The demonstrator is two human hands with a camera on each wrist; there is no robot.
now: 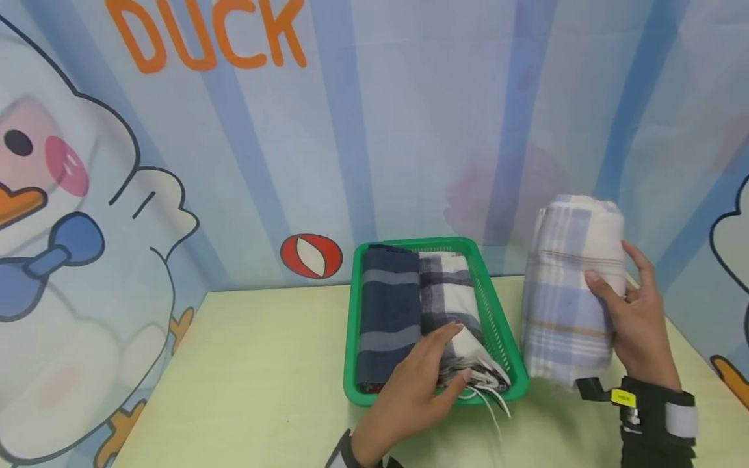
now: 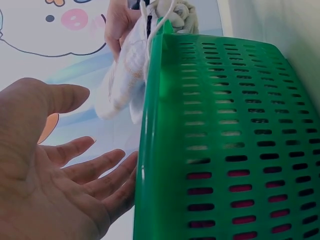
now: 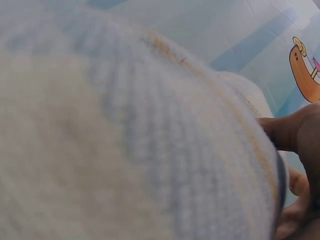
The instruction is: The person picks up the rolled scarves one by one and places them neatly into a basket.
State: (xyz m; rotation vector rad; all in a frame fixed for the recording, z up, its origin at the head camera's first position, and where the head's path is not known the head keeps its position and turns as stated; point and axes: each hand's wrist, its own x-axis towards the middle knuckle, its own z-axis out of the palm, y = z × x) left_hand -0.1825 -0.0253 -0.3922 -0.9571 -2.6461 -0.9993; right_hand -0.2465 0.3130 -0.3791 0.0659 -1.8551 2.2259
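Observation:
My right hand (image 1: pixel 642 325) grips a folded blue-and-white plaid scarf (image 1: pixel 570 292) by its right side, thumb across its front. It is upright, right of a green plastic basket (image 1: pixel 503 325); its woven surface (image 3: pixel 150 130) fills most of the right wrist view. Inside the basket, a folded navy scarf (image 1: pixel 389 305) with grey stripes lies left of a white-and-dark plaid scarf (image 1: pixel 450 286), whose white strings hang over the front rim. My left hand (image 1: pixel 418 383) is over the basket's front edge, fingers spread and nothing held. In the left wrist view its fingers (image 2: pixel 107 170) are beside the basket's rim.
The basket stands on a pale yellow table (image 1: pixel 275 364), near the back edge. Behind it hangs a blue striped backdrop (image 1: pixel 409 130) with cartoon ducks and orange lettering. Something red shows through the basket's slots in the left wrist view.

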